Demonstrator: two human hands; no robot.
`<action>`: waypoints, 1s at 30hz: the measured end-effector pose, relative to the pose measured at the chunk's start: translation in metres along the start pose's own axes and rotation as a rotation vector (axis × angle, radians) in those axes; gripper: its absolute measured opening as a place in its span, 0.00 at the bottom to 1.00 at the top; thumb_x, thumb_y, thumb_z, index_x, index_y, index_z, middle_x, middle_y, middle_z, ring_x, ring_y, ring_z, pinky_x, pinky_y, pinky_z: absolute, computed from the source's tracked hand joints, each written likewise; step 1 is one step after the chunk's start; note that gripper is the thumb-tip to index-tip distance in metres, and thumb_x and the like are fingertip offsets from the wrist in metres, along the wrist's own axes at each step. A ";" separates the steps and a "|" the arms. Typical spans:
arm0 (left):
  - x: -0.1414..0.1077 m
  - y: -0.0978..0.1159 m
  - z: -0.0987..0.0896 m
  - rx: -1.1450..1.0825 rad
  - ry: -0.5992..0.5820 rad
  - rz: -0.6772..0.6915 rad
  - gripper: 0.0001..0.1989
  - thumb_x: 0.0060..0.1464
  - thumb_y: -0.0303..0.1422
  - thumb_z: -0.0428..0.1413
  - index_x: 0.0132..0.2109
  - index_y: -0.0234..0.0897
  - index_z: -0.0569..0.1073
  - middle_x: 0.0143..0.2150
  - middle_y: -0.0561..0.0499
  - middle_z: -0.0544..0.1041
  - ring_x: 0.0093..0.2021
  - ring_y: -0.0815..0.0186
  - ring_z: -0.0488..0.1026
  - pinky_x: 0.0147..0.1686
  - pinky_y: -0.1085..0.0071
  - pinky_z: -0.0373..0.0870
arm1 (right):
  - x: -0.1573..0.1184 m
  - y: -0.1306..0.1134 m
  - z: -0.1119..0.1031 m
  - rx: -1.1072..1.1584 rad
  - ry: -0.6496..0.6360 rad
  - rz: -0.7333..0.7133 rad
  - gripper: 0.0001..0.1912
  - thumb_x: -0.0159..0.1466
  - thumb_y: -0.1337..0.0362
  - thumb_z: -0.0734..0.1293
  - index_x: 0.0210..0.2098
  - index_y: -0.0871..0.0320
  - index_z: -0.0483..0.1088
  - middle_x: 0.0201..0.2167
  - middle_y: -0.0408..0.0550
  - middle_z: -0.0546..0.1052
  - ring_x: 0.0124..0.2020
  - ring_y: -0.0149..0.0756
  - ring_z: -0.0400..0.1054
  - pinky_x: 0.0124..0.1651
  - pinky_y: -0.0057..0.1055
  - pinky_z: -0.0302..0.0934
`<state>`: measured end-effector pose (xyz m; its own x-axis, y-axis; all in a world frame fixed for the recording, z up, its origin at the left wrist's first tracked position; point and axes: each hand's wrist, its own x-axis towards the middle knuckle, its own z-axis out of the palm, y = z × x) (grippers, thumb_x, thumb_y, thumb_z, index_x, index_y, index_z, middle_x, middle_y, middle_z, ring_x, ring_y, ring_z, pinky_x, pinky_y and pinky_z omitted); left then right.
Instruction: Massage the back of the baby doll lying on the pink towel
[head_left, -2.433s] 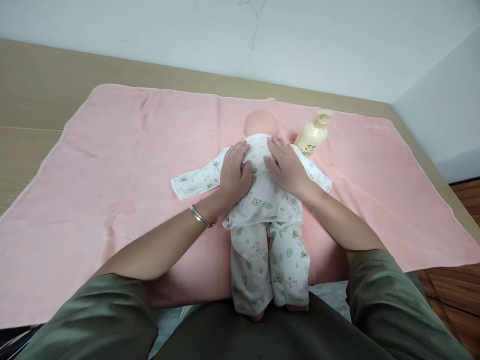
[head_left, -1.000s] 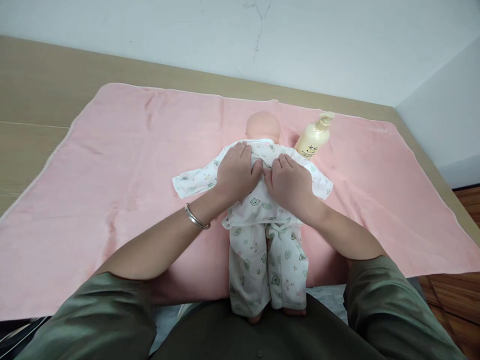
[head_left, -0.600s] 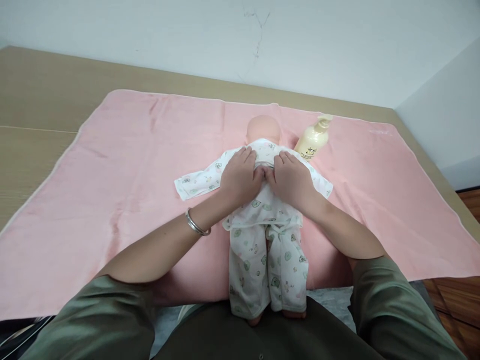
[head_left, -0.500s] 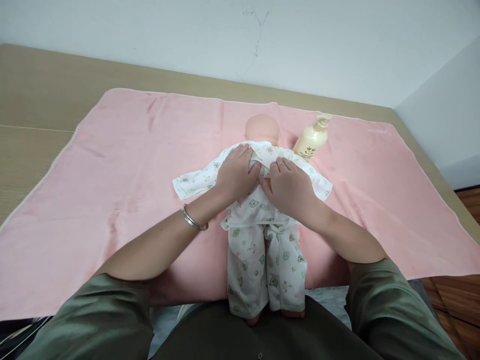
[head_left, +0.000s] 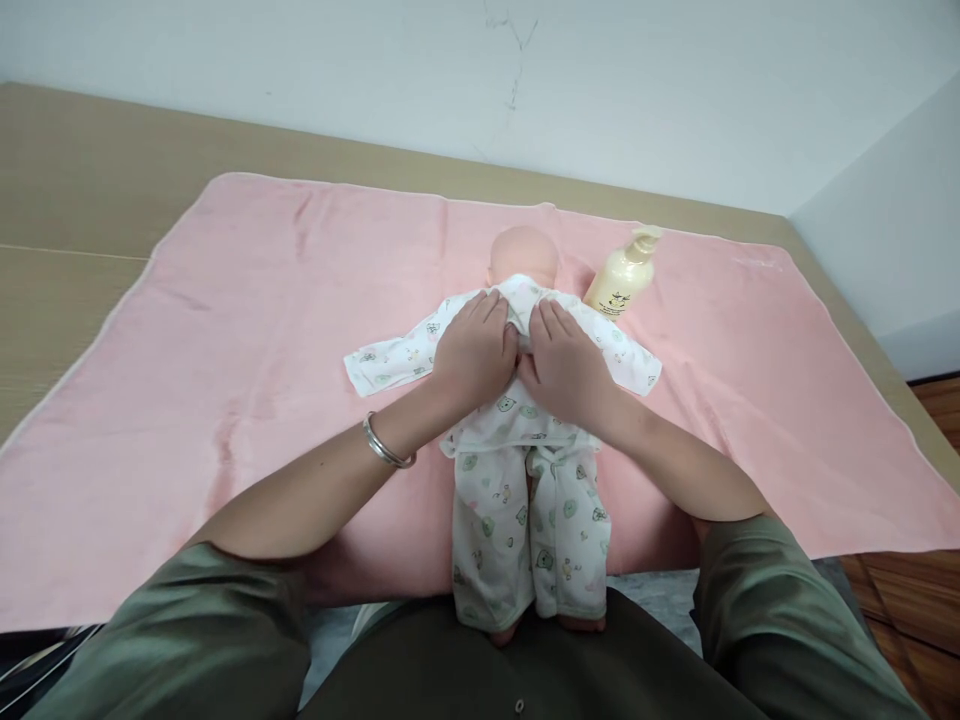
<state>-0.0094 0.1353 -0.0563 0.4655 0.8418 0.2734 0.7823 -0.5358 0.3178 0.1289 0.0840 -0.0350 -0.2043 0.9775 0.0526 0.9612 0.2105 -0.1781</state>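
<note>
A baby doll (head_left: 523, 256) lies stretched out on a pink blanket (head_left: 285, 300), its head away from me and its feet at my lap. No face shows on the bald head. It wears a white printed top (head_left: 517, 425) and matching trousers (head_left: 491, 535). My left hand (head_left: 476, 345) rests on the left of the doll's upper body, fingers stretched out and pointing to its shoulder. On the other side, my right hand (head_left: 566, 360) lies flat in the same way. The thumbs come close together over the middle, where the fabric is creased.
A cream pump bottle (head_left: 622, 275) stands on the blanket beyond the doll's right-side sleeve. The blanket covers most of a wooden table (head_left: 82, 150), which meets a white wall (head_left: 375, 80) at the back. Wooden flooring (head_left: 907, 600) shows at lower right.
My right hand has shifted slightly left and up, and its fingers have straightened over the top. The fabric near the neck lies differently. My left hand has barely moved.
</note>
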 end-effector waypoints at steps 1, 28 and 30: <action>0.003 -0.002 -0.001 -0.005 -0.012 -0.003 0.21 0.62 0.28 0.40 0.54 0.23 0.71 0.58 0.32 0.73 0.62 0.50 0.68 0.64 0.52 0.67 | -0.005 -0.005 0.000 -0.020 0.031 -0.006 0.33 0.70 0.63 0.56 0.67 0.82 0.53 0.69 0.72 0.57 0.72 0.58 0.49 0.75 0.49 0.44; 0.006 -0.001 0.004 -0.066 -0.006 -0.158 0.22 0.63 0.34 0.44 0.58 0.25 0.68 0.62 0.34 0.71 0.67 0.49 0.64 0.67 0.52 0.61 | 0.028 0.023 0.010 0.091 0.047 0.136 0.34 0.73 0.54 0.52 0.67 0.76 0.55 0.69 0.65 0.58 0.72 0.51 0.50 0.74 0.46 0.47; 0.003 -0.002 0.006 -0.054 0.021 -0.135 0.23 0.63 0.35 0.44 0.59 0.25 0.68 0.62 0.33 0.71 0.66 0.49 0.64 0.66 0.50 0.62 | 0.029 0.024 0.011 0.086 0.069 0.144 0.33 0.73 0.54 0.53 0.66 0.75 0.57 0.69 0.65 0.60 0.72 0.51 0.51 0.73 0.47 0.48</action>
<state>-0.0069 0.1392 -0.0610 0.3481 0.9051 0.2441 0.8136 -0.4210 0.4010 0.1443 0.1172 -0.0482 -0.0493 0.9950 0.0873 0.9598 0.0714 -0.2714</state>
